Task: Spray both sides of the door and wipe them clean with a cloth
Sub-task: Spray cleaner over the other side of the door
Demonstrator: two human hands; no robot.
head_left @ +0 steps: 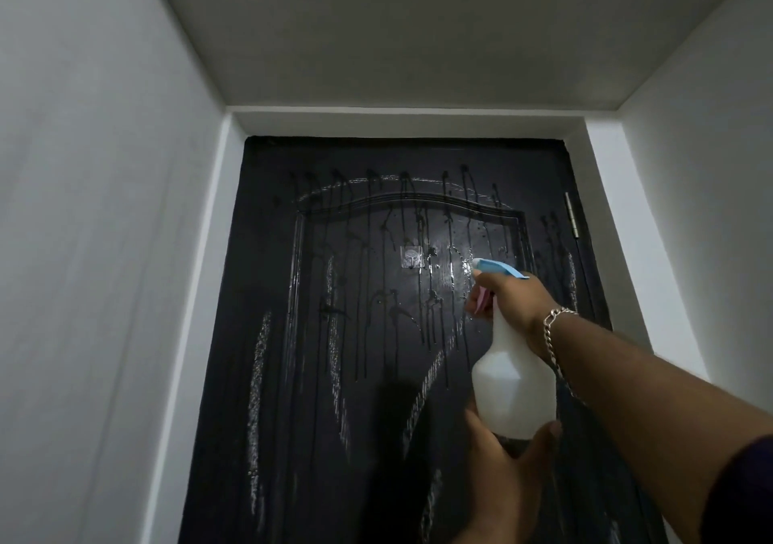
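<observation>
White wall [96, 250] fills the left side, and a grey ceiling [418, 33] runs across the top. Far ahead, in the middle, stands the black door [355, 376], and it looks shut in its white frame. It is wet. Many thin drips run down from near its top, and pale shiny streaks show on its left part and lower down. A curved raised line bends across the upper part of the door. A small clear hook [411, 257] sticks on the door a little above the middle. Just right of the hook is the spray bottle [512, 380]. It is white, with a blue top and a pink trigger, and its tip points at the door, very close to a shiny wet patch. The left hand [504, 476] comes up from the bottom and holds the bottle from below, with the fingers and thumb curled round its base. The right hand [516, 298] grips the neck of the bottle, with the fingers wrapped round the pink trigger. A silver chain bracelet [554, 340] hangs on the right wrist, and the bare arm reaches in from the lower right. A metal hinge [572, 214] sits on the right edge of the door. More white wall [711, 209] is on the far right.
</observation>
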